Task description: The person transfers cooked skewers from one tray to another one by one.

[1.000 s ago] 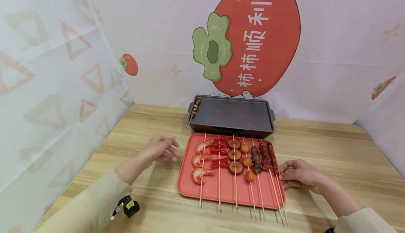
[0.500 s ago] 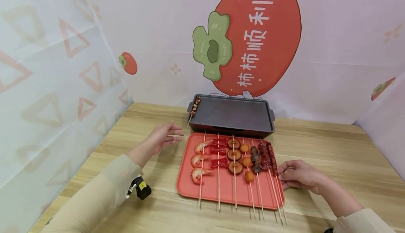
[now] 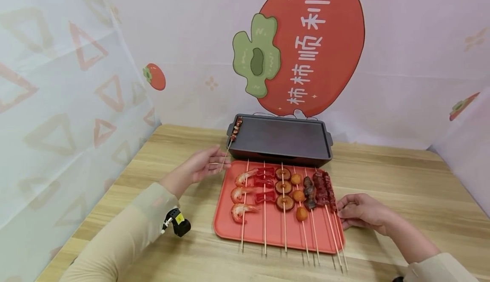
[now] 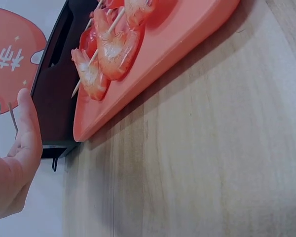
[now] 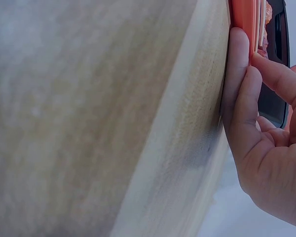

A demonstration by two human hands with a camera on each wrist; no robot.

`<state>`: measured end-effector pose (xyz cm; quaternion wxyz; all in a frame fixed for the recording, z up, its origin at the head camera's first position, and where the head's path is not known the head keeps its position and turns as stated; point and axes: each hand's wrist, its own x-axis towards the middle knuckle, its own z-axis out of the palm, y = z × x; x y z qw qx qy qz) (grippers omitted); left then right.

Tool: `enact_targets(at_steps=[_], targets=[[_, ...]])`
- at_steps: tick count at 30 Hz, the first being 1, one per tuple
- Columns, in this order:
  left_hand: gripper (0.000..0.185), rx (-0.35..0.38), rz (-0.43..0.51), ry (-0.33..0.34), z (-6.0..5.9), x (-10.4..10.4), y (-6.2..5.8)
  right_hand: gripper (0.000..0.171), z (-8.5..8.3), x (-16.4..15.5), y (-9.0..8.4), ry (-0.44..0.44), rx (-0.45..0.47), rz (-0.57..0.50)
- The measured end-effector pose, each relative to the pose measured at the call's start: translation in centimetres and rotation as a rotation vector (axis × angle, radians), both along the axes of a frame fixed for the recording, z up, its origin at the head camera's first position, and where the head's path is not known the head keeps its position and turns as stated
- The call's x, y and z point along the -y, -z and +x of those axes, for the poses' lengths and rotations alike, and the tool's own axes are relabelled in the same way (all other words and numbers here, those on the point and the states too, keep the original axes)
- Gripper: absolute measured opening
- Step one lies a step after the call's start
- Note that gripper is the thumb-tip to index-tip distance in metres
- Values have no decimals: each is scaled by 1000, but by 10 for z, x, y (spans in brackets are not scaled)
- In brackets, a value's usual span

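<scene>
My left hand (image 3: 204, 164) reaches the bare stick end of a small meat skewer (image 3: 236, 129), whose meat lies on the left side of the black grill pan (image 3: 283, 135). Its fingers look relaxed, and the stick crosses them without a visible pinch. In the left wrist view, the left hand (image 4: 17, 165) shows beside the pan, with a bit of stick near the fingers. My right hand (image 3: 363, 212) pinches the right edge of the red tray (image 3: 226, 226). From the right wrist, fingers (image 5: 244, 94) are seen against the tray's rim (image 5: 244, 19).
On the tray lie a shrimp skewer (image 3: 239, 195), a red-piece skewer (image 3: 265, 197), a mushroom skewer (image 3: 284, 187), an orange-ball skewer (image 3: 301, 213) and several meat skewers (image 3: 320, 188). Their sticks overhang the front edge. A wooden table (image 3: 390, 171) carries everything; a printed cloth (image 3: 191, 99) stands behind.
My left hand has moved forward and right, from beside the tray to the skewer's stick end. The right hand stays at the tray's edge.
</scene>
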<state>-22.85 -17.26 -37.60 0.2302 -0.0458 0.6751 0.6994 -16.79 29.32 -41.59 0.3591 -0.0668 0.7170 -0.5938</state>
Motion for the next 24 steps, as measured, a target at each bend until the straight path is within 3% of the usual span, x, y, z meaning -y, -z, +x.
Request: enact_targets(at_steps=[24], targets=[[45, 4, 72, -43, -1, -5, -3, 19, -1, -1, 2, -4, -17, 2]])
